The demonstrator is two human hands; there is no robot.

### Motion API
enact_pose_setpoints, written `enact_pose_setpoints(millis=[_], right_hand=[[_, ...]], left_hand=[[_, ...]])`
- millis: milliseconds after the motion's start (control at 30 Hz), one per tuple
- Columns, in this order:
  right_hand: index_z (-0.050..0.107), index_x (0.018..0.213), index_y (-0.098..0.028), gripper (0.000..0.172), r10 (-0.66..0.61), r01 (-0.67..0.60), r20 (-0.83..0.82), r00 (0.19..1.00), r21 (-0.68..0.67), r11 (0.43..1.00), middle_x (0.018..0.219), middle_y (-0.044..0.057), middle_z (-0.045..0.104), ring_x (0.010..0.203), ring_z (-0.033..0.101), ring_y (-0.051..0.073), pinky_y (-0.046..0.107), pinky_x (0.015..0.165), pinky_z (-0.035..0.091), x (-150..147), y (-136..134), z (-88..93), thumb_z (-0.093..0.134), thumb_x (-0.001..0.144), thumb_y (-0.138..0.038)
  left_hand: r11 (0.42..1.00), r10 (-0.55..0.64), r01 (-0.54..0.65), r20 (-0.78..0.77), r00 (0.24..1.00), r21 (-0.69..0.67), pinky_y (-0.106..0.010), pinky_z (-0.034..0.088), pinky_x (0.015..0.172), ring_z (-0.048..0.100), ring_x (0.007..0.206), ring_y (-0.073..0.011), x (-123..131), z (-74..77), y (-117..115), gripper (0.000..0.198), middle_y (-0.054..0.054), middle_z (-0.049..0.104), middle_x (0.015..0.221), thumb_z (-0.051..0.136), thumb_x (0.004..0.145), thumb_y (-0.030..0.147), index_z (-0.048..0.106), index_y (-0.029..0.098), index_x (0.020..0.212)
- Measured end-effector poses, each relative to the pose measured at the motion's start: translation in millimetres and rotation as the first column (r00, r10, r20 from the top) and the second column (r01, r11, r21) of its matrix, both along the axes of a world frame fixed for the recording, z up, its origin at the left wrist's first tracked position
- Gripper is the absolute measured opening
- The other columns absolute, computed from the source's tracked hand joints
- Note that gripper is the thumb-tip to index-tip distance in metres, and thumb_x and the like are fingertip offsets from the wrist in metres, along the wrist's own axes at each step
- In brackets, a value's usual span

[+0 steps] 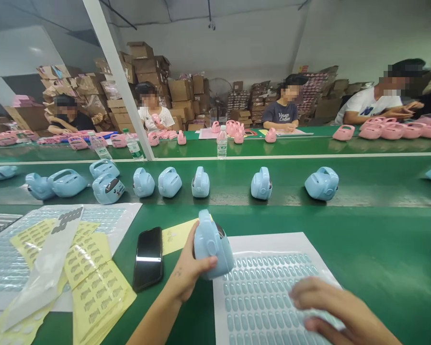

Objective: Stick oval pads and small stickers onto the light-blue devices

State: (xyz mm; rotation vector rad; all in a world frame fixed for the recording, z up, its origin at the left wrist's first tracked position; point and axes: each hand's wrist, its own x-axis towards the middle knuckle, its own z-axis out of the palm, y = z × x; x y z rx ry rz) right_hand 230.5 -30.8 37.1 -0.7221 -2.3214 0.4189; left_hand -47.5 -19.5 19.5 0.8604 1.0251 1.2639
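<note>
My left hand (192, 266) is wrapped around a light blue plastic casing with a top handle (211, 247), holding it tilted above the table. A dark glossy panel shows on the casing's right side. Over the white sheet of clear oval stickers (262, 282) hovers my right hand (330, 306), slightly blurred, with a gap between thumb and fingers and nothing visible in it. The sheet lies on the green table, its stickers in rows. Left of my left hand are a black phone (148, 258) and a yellow sheet (177, 235) partly behind the hand.
Several blue casings (200, 183) stand along the green belt ahead. Yellow sticker sheets (96, 292) overlap another clear-sticker sheet (120, 215) at left. Across the belt, several people sit among pink casings (345, 132) and water bottles (221, 143). A white post (118, 76) rises at left.
</note>
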Motion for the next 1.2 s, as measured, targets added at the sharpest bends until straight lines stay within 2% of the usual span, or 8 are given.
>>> enact_pose_setpoints(millis=[100,200,267,367,567,867,1067,1200], right_hand=[[0.062,0.087,-0.015,0.008,0.11,-0.041,-0.195,0.975,0.328,0.944,0.068,0.002,0.059,0.059,0.055,0.012,0.024,0.051,0.047,-40,25,21.6,0.055,0.087,-0.011],[0.063,0.083,-0.008,0.003,0.182,-0.007,-0.211,0.96,0.635,0.773,0.058,0.001,0.055,0.052,0.048,0.011,0.026,0.045,0.037,-83,41,26.4,0.063,0.081,-0.006],[0.064,0.08,-0.008,0.002,0.201,0.012,-0.207,0.958,0.725,0.689,0.057,0.0,0.055,0.051,0.046,0.011,0.027,0.044,0.034,-104,48,20.3,0.062,0.081,-0.007],[0.064,0.077,-0.01,0.011,0.214,0.048,-0.236,0.948,0.771,0.635,0.058,0.0,0.054,0.051,0.045,0.01,0.027,0.043,0.032,-121,58,6.5,0.057,0.084,-0.006],[0.065,0.079,-0.01,0.018,0.189,0.049,-0.221,0.957,0.764,0.643,0.06,0.0,0.055,0.054,0.045,0.01,0.027,0.045,0.032,-124,69,-9.1,0.05,0.088,-0.007],[0.067,0.077,-0.01,0.016,0.213,0.004,-0.176,0.961,0.781,0.625,0.065,0.002,0.054,0.057,0.046,0.011,0.027,0.046,0.033,-122,75,-16.6,0.053,0.085,-0.006],[0.067,0.072,-0.01,0.018,0.255,-0.031,-0.156,0.954,0.797,0.603,0.066,0.002,0.052,0.056,0.044,0.01,0.027,0.046,0.031,-123,77,-17.5,0.054,0.084,-0.005],[0.066,0.071,-0.012,0.019,0.218,0.002,-0.168,0.961,0.796,0.605,0.066,0.001,0.052,0.057,0.044,0.01,0.027,0.047,0.031,-124,75,-17.4,0.054,0.084,-0.006]], left_hand=[[0.997,0.072,-0.073,-0.023,0.997,-0.031,-0.04,0.041,0.09,0.047,0.116,-0.0338,-2,6.9,0,0.102,-0.014,0.05,0.128,0.081,0.053,0.039,0.026,0.022,0.138],[0.991,0.115,-0.116,-0.018,0.993,-0.073,-0.039,0.042,0.09,0.052,0.109,-0.0307,2,10.2,-1,0.102,-0.011,0.055,0.12,0.082,0.05,0.03,0.028,0.022,0.136],[0.988,0.118,-0.118,-0.002,0.993,-0.097,-0.039,0.043,0.09,0.056,0.104,-0.0285,5,11.8,-2,0.103,-0.009,0.059,0.113,0.082,0.049,0.024,0.026,0.023,0.136],[0.988,0.108,-0.104,0.028,0.994,-0.116,-0.038,0.045,0.088,0.059,0.101,-0.027,10,13.9,-3,0.101,-0.008,0.062,0.109,0.081,0.05,0.018,0.026,0.023,0.135],[0.982,0.135,-0.126,0.054,0.989,-0.14,-0.037,0.046,0.088,0.06,0.102,-0.0264,12,14.8,-4,0.106,-0.008,0.062,0.11,0.082,0.052,0.024,0.019,0.024,0.138],[0.968,0.2,-0.189,0.053,0.978,-0.164,-0.037,0.047,0.087,0.06,0.1,-0.0279,16,11.8,-4,0.104,-0.006,0.064,0.104,0.083,0.049,0.022,0.026,0.025,0.136],[0.976,0.153,-0.149,0.009,0.988,-0.161,-0.041,0.043,0.092,0.057,0.104,-0.0293,10,5.0,-2,0.104,-0.009,0.059,0.114,0.084,0.049,0.024,0.027,0.025,0.136],[0.981,0.145,-0.142,0.017,0.989,-0.133,-0.038,0.045,0.088,0.057,0.104,-0.0286,9,3.3,-2,0.101,-0.009,0.058,0.115,0.083,0.051,0.025,0.027,0.025,0.135]])
